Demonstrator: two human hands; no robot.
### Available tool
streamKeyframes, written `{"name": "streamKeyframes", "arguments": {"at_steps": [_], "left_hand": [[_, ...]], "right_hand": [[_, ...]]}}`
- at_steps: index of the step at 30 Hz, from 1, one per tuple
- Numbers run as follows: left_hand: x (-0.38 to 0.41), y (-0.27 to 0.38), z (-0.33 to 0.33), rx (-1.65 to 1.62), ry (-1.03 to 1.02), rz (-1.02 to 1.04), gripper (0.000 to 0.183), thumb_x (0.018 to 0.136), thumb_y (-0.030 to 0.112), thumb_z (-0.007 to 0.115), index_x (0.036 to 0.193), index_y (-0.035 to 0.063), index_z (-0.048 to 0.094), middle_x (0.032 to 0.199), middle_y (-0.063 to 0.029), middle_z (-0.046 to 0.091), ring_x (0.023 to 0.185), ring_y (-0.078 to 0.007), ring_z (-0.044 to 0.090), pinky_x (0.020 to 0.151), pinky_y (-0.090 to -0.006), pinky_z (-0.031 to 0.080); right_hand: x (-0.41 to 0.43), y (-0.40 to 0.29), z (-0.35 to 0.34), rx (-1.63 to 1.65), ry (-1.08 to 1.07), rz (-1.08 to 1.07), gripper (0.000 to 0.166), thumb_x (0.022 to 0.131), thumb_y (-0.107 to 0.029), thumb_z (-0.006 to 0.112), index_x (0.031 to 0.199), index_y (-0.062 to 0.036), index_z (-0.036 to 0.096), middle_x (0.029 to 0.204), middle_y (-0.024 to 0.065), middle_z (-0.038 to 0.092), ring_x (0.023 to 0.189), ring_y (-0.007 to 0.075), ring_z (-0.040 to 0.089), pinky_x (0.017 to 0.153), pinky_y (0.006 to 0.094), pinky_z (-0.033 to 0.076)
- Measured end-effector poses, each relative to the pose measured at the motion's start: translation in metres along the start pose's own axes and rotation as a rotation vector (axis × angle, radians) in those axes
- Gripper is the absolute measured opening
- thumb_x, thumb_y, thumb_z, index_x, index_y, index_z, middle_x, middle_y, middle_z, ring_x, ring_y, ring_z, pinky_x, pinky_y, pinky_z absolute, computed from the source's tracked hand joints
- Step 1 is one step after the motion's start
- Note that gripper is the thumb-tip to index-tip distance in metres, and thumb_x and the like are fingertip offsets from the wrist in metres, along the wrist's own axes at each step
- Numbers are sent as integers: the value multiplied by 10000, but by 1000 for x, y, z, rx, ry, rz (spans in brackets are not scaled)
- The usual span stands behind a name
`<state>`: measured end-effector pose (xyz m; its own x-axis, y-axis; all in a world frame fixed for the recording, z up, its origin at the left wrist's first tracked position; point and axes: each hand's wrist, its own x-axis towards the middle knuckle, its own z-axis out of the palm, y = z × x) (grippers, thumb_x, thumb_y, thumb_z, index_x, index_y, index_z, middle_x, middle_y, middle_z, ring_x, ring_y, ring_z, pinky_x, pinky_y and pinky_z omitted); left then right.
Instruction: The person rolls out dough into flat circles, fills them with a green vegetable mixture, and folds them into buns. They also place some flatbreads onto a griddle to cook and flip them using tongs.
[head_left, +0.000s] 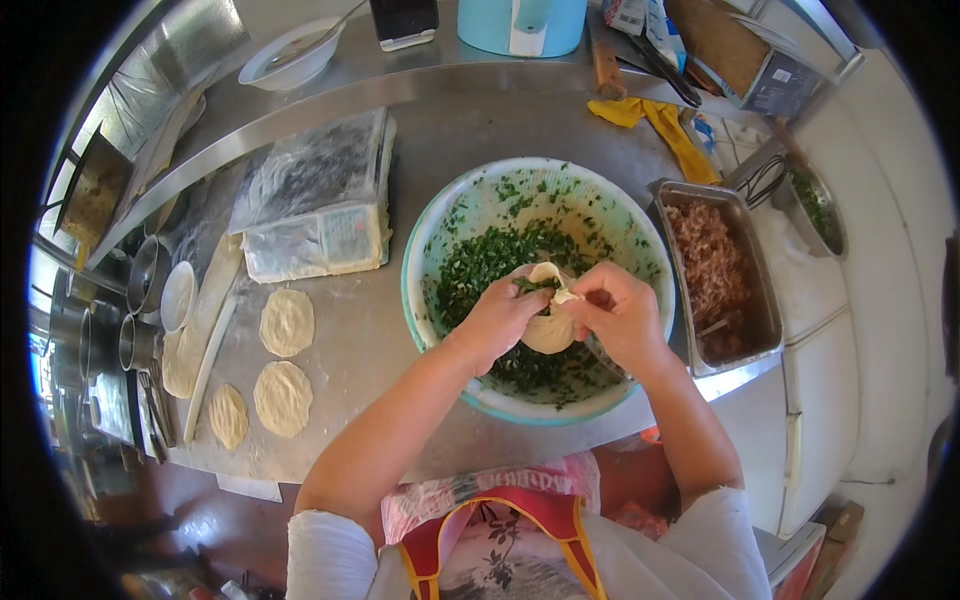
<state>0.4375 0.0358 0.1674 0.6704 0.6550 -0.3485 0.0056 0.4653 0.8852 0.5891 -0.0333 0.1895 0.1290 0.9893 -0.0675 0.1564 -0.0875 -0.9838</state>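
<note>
Over a large round bowl (420, 247) of chopped green filling (480, 266), both hands hold one piece of dough (550, 334) with some greens inside. My left hand (501, 319) cups the dough from its left side, with the thumb at the filling. The fingertips of my right hand (611, 311) pinch a gathered part of the dough's rim. A metal utensil, partly hidden, leans in the bowl below my right hand. Left of the bowl, several flattened dough rounds (286, 322) lie on the steel table (360, 375).
A steel tray (772, 330) of minced meat (707, 259) stands right of the bowl. A floured plastic container (315, 240), a thin pale rolling pin (210, 367) and a dough strip (217, 300) lie left. Behind are a yellow cloth (679, 142), a knife handle (607, 71) and a raised shelf edge (420, 79).
</note>
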Motion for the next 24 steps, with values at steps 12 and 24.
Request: {"name": "streamKeyframes", "arguments": {"at_steps": [12, 24], "left_hand": [[-3, -7, 0, -273, 27, -15, 343, 868, 108, 512, 1209, 82, 492, 1124, -38, 556, 1026, -154, 541, 903, -286, 414], [-11, 0, 0, -482, 70, -71, 679, 867, 639, 324, 1204, 72, 484, 1155, -70, 546, 1067, -166, 523, 920, -343, 403]], "right_hand": [[-1, 2, 6, -82, 105, -207, 130, 835, -25, 591, 963, -4, 586, 761, 39, 569, 598, 95, 554, 524, 210, 475], [-1, -2, -1, -290, 2, -322, 213, 789, -31, 647, 975, -2, 548, 750, 50, 563, 576, 93, 535, 471, 233, 448]]}}
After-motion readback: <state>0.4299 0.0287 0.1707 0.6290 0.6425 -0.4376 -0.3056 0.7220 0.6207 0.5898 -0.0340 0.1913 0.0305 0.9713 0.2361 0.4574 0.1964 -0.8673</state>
